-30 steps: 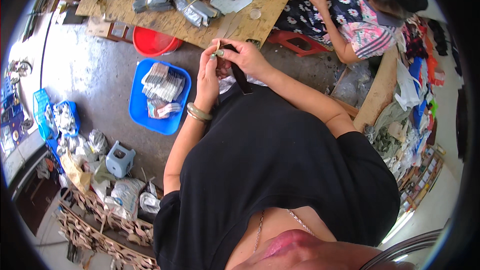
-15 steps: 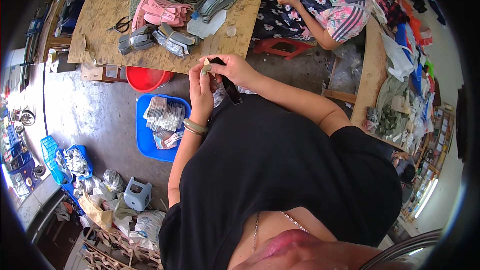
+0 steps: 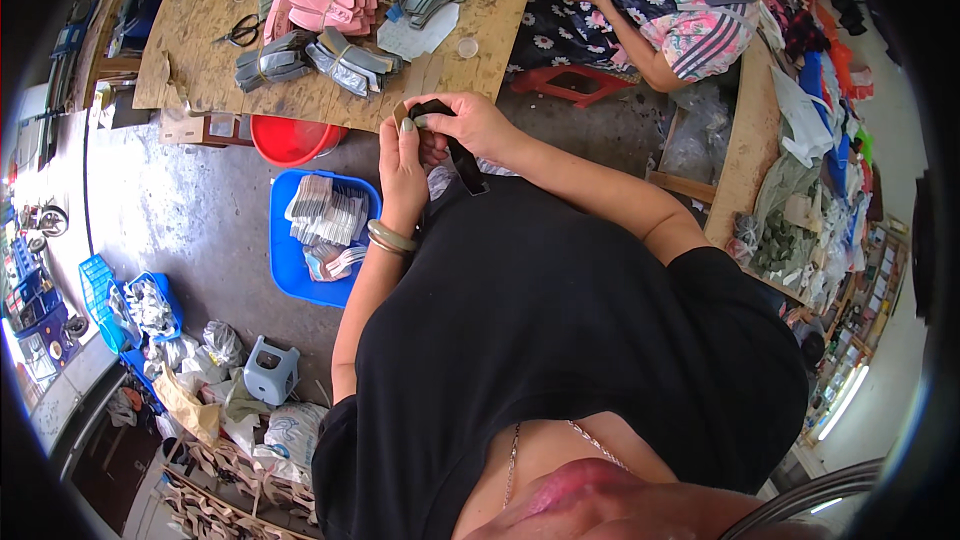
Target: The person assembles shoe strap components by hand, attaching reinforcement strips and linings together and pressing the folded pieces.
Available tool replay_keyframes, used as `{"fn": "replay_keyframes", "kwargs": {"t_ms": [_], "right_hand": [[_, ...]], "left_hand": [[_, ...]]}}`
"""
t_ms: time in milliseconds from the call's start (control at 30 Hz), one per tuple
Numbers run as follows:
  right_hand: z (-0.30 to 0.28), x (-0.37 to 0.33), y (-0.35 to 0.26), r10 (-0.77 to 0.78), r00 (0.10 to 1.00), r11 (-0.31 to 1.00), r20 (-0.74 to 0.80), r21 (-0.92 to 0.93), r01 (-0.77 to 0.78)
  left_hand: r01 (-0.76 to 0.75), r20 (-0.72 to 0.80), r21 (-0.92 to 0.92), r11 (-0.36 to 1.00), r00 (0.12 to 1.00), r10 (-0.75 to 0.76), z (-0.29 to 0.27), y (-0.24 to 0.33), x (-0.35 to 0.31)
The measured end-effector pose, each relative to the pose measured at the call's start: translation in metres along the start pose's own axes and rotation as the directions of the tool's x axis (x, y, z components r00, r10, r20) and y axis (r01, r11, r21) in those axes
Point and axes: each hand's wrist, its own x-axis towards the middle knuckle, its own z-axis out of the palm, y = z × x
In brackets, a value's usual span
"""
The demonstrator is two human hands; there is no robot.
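Note:
My left hand (image 3: 402, 172) and my right hand (image 3: 476, 126) meet at the near edge of the wooden table. Both are closed with fingertips pressed together on a glossy black strip (image 3: 464, 166), which hangs down from my right hand toward my black shirt. A small tan flat piece (image 3: 400, 114) shows at the fingertips, next to my left thumb; whether it is joined to the strip I cannot tell. The fingers partly hide the strip's upper end.
Grey bundles (image 3: 350, 62), pink bundled strips (image 3: 318, 6) and scissors (image 3: 241, 32) lie on the table (image 3: 200, 80). A red basin (image 3: 290, 138) and a blue bin (image 3: 290, 265) with stacked pieces stand lower left. Across the corner, a co-worker (image 3: 650, 30) sits on a red stool (image 3: 568, 86).
The tan piece at my fingertips has turned and now shows a broader face. My fingers have shifted slightly around the black strip. The whole view has tilted a little.

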Motion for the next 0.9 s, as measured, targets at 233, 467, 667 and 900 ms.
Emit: {"fn": "replay_keyframes", "kwargs": {"t_ms": [233,467,667,900], "right_hand": [[-0.004,0.003,0.003,0.044,0.993,0.99,-0.106,-0.131,-0.058],[-0.011,0.002,-0.002,0.106,0.993,0.985,-0.059,0.144,-0.096],[-0.009,-0.002,-0.007,-0.058,0.998,0.995,0.037,-0.084,0.061],[-0.026,-0.009,-0.012,-0.028,0.991,0.999,-0.128,-0.02,0.026]], "left_hand": [[0.122,-0.093,-0.154,0.981,0.986,-0.137,-0.021,-0.004,0.0],[-0.037,-0.28,-0.05,0.998,0.96,0.021,-0.028,-0.014,0.008],[-0.101,-0.268,0.069,0.992,0.956,0.117,-0.013,-0.009,0.016],[-0.043,-0.187,-0.135,0.99,0.982,0.017,0.002,-0.004,0.013]]}}
